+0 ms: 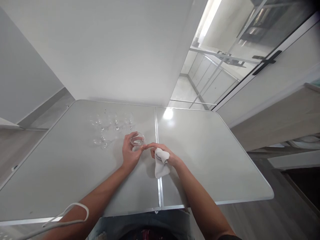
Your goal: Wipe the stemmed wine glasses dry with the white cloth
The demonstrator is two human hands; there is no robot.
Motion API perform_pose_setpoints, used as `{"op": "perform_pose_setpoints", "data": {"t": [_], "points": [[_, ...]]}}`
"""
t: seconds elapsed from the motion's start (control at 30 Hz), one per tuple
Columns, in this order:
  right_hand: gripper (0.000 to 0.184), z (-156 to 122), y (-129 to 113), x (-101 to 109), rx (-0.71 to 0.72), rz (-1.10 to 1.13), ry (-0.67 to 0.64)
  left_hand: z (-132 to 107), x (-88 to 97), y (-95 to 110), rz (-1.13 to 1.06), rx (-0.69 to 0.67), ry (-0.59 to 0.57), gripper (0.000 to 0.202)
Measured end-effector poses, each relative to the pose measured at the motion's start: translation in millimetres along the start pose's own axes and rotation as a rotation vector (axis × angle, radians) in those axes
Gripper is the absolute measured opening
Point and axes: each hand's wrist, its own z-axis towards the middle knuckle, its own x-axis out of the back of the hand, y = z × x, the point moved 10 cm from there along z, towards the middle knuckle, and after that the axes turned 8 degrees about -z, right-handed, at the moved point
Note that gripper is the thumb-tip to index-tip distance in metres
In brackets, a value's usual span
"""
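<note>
My left hand [130, 151] is closed around a clear glass [137, 139], whose round rim faces up towards me. A crumpled white cloth [161, 163] hangs from my right hand [165, 153], gripped by its curled fingers. The right index finger stretches left and touches the left thumb by the glass. Just left of my hands, several clear stemmed glasses [117, 124] stand on the table. Their outlines are faint against the pale top. The lower part of the held glass is hidden by my left hand.
The pale folding table [212, 160] has a metal seam [157, 128] down its middle, below my hands. A white wall [112, 53] rises at the table's far edge. A white cord loop [75, 213] crosses my left forearm. A glass-paned door [225, 60] is at the right.
</note>
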Motion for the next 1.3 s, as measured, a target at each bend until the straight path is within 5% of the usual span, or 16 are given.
{"op": "perform_pose_setpoints", "data": {"t": [0.2, 0.53, 0.77, 0.93, 1.1, 1.3], "points": [[0.023, 1, -14, 20, 0.155, -0.114, 0.221, 2, 4.0, -4, -0.003, 0.021, 0.016, 0.067], [0.031, -2, -6, 15, 0.002, -0.088, 0.07, 4, 4.5, -9, -0.022, 0.036, 0.029, 0.067], [0.031, -7, 25, 49, -0.138, -0.526, 0.524, 0, -9.8, -3, -0.07, 0.014, -0.081, 0.065], [0.031, -5, 26, 43, -0.113, -0.499, 0.443, 0, -10.8, 0, -0.054, -0.006, -0.083, 0.064], [0.028, 1, 17, 24, -0.064, -0.782, 0.422, -5, -20.3, -1, 0.027, -0.05, -0.173, 0.063], [0.009, 6, 26, 16, -0.1, -0.999, 0.361, -20, -41.4, 28, 0.24, -0.364, -0.347, 0.062]]}}
